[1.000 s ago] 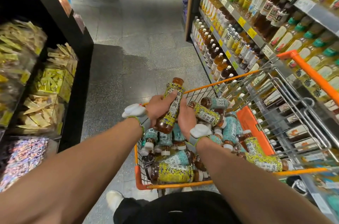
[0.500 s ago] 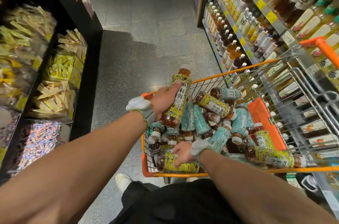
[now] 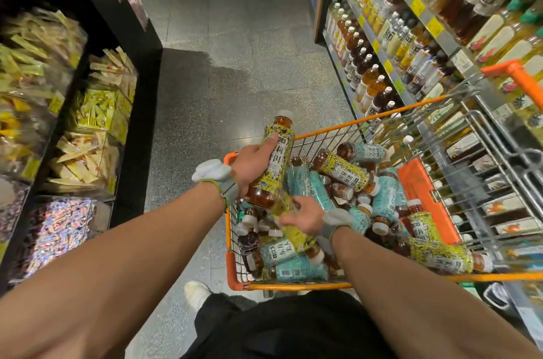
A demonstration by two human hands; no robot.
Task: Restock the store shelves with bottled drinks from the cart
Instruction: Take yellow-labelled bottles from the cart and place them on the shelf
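Note:
An orange-rimmed wire cart (image 3: 293, 287) stands in front of me, piled with several tea bottles (image 3: 343, 172) with yellow or teal labels, all lying down. My left hand (image 3: 249, 166) grips a yellow-label tea bottle (image 3: 277, 161), held nearly upright over the cart's far left corner. Lower down, my right hand (image 3: 307, 216) curls around a second yellow-label bottle (image 3: 296, 236), which is motion-blurred and just above the pile. The drink shelves (image 3: 382, 64) run along the right side, stocked with rows of bottles.
Black bins of wrapped snacks (image 3: 88, 111) line the left side of the aisle. The grey floor (image 3: 235, 35) stretches ahead between the two sides. The cart's folded child seat and orange handle (image 3: 520, 79) rise at the right, against the shelves.
My right hand left the bottle held by both hands, dropped to the cart's near end and took hold of a second yellow-label bottle, now lifted. My left hand keeps the first bottle raised.

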